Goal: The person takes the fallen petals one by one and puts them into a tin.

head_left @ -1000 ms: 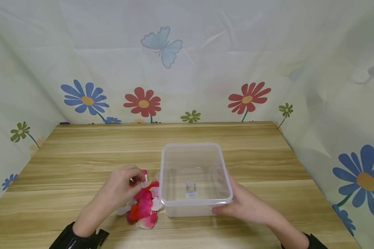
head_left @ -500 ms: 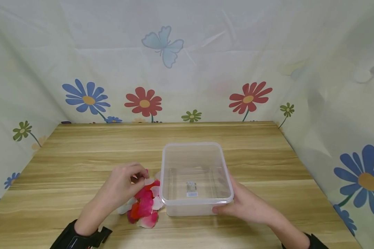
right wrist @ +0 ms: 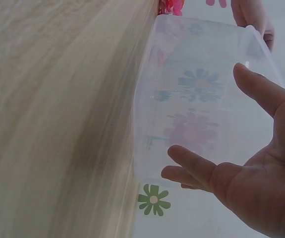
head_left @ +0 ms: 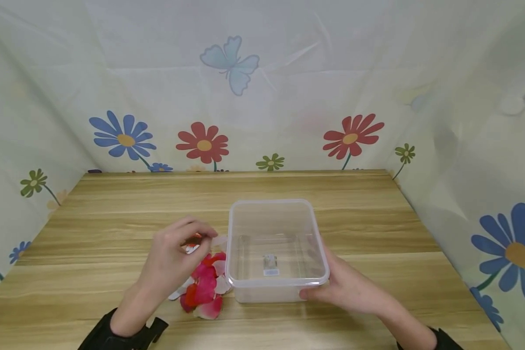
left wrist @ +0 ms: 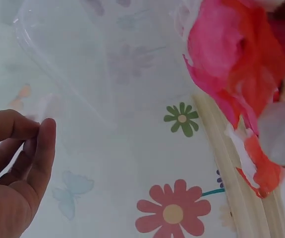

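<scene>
My left hand [head_left: 168, 253] is raised just above the heap of petals [head_left: 205, 287], left of the clear plastic box [head_left: 275, 282]. Thumb and forefinger pinch a pale petal [left wrist: 42, 106], seen faintly at the fingertips in the left wrist view. Pink, red and white petals lie piled against the box's left side; my left hand covers some of them. The box stands upright, and a small label shows through it. My right hand [head_left: 343, 282] rests on its right side near the front corner. In the right wrist view the fingers and thumb spread nearly straight against its wall.
A wood-grain table [head_left: 354, 218] carries everything. Behind it and at both sides hangs a pale sheet [head_left: 288, 97] printed with flowers and a butterfly. Dark cuffs [head_left: 118, 335] sit on both wrists.
My left hand has lifted slightly off the petals and moved up and right, with a pale petal between its fingertips. My right hand and the box stay in place.
</scene>
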`<state>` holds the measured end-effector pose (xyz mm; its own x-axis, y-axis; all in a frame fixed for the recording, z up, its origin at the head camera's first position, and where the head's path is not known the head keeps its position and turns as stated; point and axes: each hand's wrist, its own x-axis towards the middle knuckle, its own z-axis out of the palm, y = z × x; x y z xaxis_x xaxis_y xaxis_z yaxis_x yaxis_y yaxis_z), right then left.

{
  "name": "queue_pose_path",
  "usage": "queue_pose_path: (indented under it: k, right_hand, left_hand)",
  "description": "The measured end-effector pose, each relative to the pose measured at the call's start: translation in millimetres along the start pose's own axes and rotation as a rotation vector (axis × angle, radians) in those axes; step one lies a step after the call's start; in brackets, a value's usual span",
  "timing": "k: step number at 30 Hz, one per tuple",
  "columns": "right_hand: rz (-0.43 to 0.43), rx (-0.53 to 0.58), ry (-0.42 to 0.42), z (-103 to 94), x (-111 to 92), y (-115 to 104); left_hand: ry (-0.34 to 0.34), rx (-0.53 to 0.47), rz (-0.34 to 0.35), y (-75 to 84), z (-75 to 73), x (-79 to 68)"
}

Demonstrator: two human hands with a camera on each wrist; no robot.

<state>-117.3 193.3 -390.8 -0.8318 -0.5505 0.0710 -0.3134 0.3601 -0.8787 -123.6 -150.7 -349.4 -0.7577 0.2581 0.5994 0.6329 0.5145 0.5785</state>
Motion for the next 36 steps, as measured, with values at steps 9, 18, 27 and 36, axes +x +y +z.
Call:
queue_pose_path:
  k: [9,18,27,36]
  right_hand:
    - [0.014,0.02,-0.005,-0.3,0,-2]
    - [0.037,0.014,-0.005,-0.3,-1,-1]
    - [0.009,-0.044,0.002,-0.6,-1,-1]
    - [0.035,-0.034,0.008,0.0,-2,-1]
  left_hand:
    - [-0.053,-0.114,0.109,18.5,12.4,3.8]
    - [-0.102,-0.073,0.238,18.4,24.4,3.4]
    - [-0.133,-0.062,0.204,18.0,23.4,3.0]
    - [-0.11,-0.07,0.122,9.6,14.9,2.1]
